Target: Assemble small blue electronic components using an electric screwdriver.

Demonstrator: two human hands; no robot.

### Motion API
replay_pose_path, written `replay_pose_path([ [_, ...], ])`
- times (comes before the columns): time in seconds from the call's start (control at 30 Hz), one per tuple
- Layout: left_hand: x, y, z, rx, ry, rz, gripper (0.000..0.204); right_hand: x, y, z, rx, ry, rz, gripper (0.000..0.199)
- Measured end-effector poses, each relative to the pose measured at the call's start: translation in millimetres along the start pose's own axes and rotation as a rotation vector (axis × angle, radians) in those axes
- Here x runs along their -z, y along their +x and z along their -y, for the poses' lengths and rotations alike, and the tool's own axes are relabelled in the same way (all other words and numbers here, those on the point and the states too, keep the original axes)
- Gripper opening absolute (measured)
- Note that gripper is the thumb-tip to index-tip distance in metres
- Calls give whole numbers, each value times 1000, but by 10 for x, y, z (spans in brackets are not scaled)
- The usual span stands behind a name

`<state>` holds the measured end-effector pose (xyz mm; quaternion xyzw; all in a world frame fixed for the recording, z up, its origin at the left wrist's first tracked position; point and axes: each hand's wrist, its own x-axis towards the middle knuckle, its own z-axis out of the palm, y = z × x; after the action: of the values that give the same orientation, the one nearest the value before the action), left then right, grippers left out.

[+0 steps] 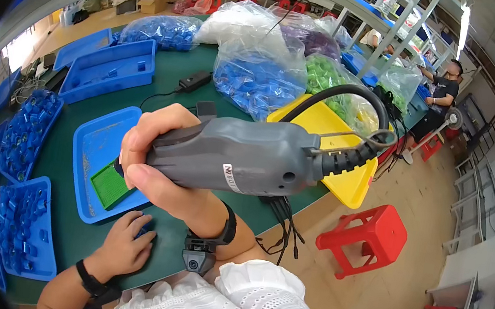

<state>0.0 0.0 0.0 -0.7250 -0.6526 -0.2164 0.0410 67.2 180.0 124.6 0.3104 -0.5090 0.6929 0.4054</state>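
My right hand [161,190] is wrapped around a dark grey electric screwdriver [247,157], its thumb and fingers closed on the body. A black cable and a metal hanging loop come off the tool's near-right end. The hand hides the tool's tip. My left hand [123,241] rests low over the green table, its fingers curled round a small dark blue part [147,227], mostly covered. Just beyond it lies a shallow blue tray [84,154] with a green gridded plate [109,187] in it, partly hidden by my right hand.
Blue bins [38,226] heaped with small blue parts line the left edge. At the back stand clear bags of blue parts [258,80] and green parts [327,80], plus a yellow tray [351,185]. A red stool [369,235] is on the floor; another person [442,96] stands far right.
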Motion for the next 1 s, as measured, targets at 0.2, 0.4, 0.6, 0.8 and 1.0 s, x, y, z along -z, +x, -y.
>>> replay_pose_path([
  [0.2, 223, -393, 131, -77, 154, 119, 49, -61, -20, -97, -37, 31, 8, 24],
  [0.4, 126, -455, -80, 420, 93, -177, 77, -54, -39, -165, -68, 6, -30, 24],
  [0.6, 38, -499, 3, 378, 78, -117, 80, -171, -29, -203, -147, -7, -22, 22],
  [0.8, 29, -324, -33, 318, -51, -145, 47, -125, 4, -164, -130, -50, -31, 20],
  [1.0, 135, -364, 14, 179, -71, -118, 53, -140, 32, -211, -88, -47, -42, 20],
])
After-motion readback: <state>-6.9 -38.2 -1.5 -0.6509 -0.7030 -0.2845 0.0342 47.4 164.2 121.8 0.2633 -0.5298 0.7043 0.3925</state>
